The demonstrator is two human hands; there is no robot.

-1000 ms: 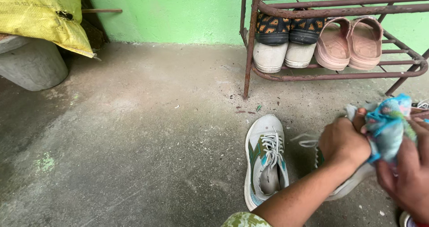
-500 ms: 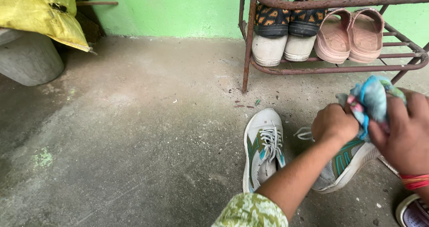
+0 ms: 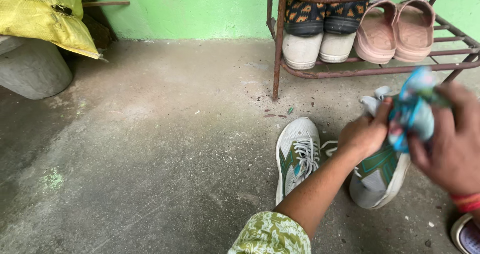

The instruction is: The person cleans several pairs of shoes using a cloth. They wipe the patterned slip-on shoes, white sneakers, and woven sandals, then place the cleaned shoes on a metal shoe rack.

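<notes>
Left hand (image 3: 366, 132) curled closed, forearm reaching forward; right hand (image 3: 450, 139) clenched, facing it.

Held sneaker (image 3: 378, 171) tilted upright; cloth (image 3: 412, 109) moved higher.

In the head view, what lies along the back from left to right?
Yellow sack → concrete block → green wall → rusty shoe rack → patterned black shoes → pink slippers.
</notes>
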